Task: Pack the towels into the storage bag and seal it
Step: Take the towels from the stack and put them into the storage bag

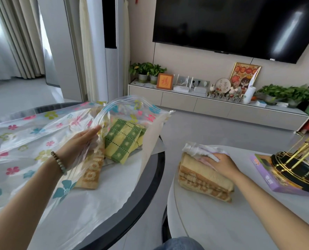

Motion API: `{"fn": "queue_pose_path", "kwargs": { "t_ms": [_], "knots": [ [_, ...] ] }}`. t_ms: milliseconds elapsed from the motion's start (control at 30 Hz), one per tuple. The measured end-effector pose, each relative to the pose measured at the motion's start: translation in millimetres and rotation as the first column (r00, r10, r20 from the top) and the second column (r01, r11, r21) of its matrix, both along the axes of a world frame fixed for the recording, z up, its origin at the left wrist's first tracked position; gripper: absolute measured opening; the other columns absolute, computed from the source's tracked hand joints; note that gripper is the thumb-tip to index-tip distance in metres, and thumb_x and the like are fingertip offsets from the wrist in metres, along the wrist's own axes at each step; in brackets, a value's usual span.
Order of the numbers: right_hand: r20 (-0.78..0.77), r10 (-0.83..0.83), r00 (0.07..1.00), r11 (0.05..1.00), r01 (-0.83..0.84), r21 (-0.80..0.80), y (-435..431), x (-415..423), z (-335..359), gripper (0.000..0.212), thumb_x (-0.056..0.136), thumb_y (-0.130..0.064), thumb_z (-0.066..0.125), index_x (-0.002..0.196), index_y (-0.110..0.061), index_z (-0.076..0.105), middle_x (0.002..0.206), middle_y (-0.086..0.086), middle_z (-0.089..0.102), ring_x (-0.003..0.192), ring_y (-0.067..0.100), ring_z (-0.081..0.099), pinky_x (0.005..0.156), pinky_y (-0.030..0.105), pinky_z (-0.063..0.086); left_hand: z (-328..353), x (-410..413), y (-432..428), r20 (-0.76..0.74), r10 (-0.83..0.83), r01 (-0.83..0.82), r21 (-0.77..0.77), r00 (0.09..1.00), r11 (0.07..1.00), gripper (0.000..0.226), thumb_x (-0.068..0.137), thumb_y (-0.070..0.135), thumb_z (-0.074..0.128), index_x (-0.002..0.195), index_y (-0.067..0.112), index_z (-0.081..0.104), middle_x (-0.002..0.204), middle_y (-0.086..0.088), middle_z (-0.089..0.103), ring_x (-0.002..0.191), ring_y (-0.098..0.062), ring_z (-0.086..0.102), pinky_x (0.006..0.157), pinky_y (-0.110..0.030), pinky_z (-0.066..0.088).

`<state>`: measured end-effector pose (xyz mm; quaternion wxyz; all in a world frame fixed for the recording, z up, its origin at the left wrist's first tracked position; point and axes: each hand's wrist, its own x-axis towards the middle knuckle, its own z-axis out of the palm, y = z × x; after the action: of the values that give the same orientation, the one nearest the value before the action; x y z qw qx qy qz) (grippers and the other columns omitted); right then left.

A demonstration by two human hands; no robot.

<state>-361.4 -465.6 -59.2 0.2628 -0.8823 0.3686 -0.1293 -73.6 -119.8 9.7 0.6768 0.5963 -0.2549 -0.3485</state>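
Tables (200, 224): hands (81, 139) (220, 164) on bag (41, 134), towel (197, 150)

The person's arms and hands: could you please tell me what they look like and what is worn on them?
Both forearms are bare, with no sleeves in view. The left hand has a bead bracelet of brown and pale green beads at its wrist. The right hand shows no glove, ring or watch.
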Motion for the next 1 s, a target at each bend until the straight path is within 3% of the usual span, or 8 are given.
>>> {"fn": "queue_pose_path", "kwargs": {
  "t_ms": [67,167,233,300,367,467,633,1000],
  "knots": [
    [0.062,-0.088,0.994,0.995,0.086,0.043,-1.5,-2.2,10.5,0.028,0.090,-0.042,0.058,0.063,-0.038,0.066,0.059,-0.018,0.056,0.062,0.010,0.051,0.051,0.021,0.033,1.4,2.1,6.2,0.043,0.011,-0.013,0.045,0.999,0.999,0.041,0.077,0.049,0.063,0.089,0.010,0.061,0.074,-0.028,0.050,0.067,-0.026,0.064,0.050,-0.019,0.046],
    [0.210,-0.153,0.966,0.988,0.143,0.061,0.6,-1.8,35.8,0.058,0.084,-0.048,0.062,0.037,-0.026,0.037,0.033,-0.013,0.029,0.047,0.011,0.031,0.049,0.027,0.021,4.5,6.2,19.0,0.065,0.047,-0.054,0.110,0.997,0.992,0.057,0.087,0.042,0.053,0.127,0.002,0.045,0.142,-0.031,0.021,0.132,-0.047,0.015,0.110,-0.049,0.023],
    [0.312,-0.152,0.938,0.988,0.141,0.057,11.3,2.5,60.5,0.058,0.082,-0.049,0.063,0.046,-0.026,0.024,0.036,-0.011,0.020,0.048,0.012,0.024,0.049,0.028,0.019,9.6,8.9,23.0,0.073,0.059,-0.067,0.111,0.996,0.992,0.049,0.083,0.046,0.056,0.118,0.011,0.056,0.140,-0.028,0.035,0.129,-0.045,0.029,0.108,-0.049,0.026],
    [0.403,-0.156,0.902,0.987,0.122,0.109,30.4,9.3,86.0,0.053,0.082,-0.047,0.065,0.052,-0.026,0.025,0.044,-0.014,0.022,0.050,0.011,0.025,0.044,0.023,0.021,18.9,5.8,29.1,0.105,0.051,-0.063,0.113,0.993,0.992,0.033,0.070,0.058,0.065,0.086,0.030,0.070,0.091,-0.009,0.063,0.078,-0.039,0.057,0.073,-0.030,0.049],
    [0.470,-0.177,0.865,0.968,0.068,0.240,54.8,17.3,107.7,0.045,0.079,-0.048,0.066,0.053,-0.022,0.041,0.050,-0.005,0.043,0.050,0.015,0.041,0.046,0.018,0.033,23.4,5.9,37.6,0.118,0.032,-0.044,0.101,0.993,0.994,0.030,0.068,0.059,0.064,0.064,0.030,0.068,0.062,0.007,0.043,0.051,-0.029,0.034,0.048,-0.019,0.035],
    [0.503,-0.173,0.847,0.835,-0.146,0.531,96.5,31.7,129.6,0.048,0.069,-0.056,0.068,0.084,-0.011,0.070,0.084,0.007,0.076,0.074,0.025,0.073,0.062,0.028,0.057,26.7,6.6,50.4,0.143,0.073,-0.092,0.131,0.987,0.987,0.024,0.072,0.050,0.054,0.066,0.037,0.073,0.073,0.004,0.042,0.067,-0.012,0.039,0.060,-0.023,0.031],
    [0.392,-0.052,0.919,0.572,-0.294,0.766,158.9,78.4,125.7,0.057,0.080,-0.057,0.061,0.114,-0.013,0.068,0.113,0.011,0.071,0.105,0.028,0.067,0.092,0.040,0.053,32.4,14.0,74.5,0.120,0.075,-0.088,0.103,0.990,0.991,0.024,0.070,0.049,0.052,0.073,0.038,0.073,0.076,0.007,0.040,0.068,-0.007,0.037,0.062,-0.022,0.028],
    [0.214,0.199,0.956,0.183,-0.251,0.951,276.7,183.6,60.0,0.048,0.083,-0.041,0.061,0.117,-0.009,0.064,0.113,0.009,0.068,0.101,0.021,0.065,0.100,0.036,0.048,55.9,55.8,112.3,0.256,0.017,-0.052,0.131,0.967,0.990,0.024,0.080,0.050,0.048,0.077,0.048,0.072,0.079,0.009,0.043,0.072,-0.007,0.040,0.068,-0.027,0.034]
  ]
}}
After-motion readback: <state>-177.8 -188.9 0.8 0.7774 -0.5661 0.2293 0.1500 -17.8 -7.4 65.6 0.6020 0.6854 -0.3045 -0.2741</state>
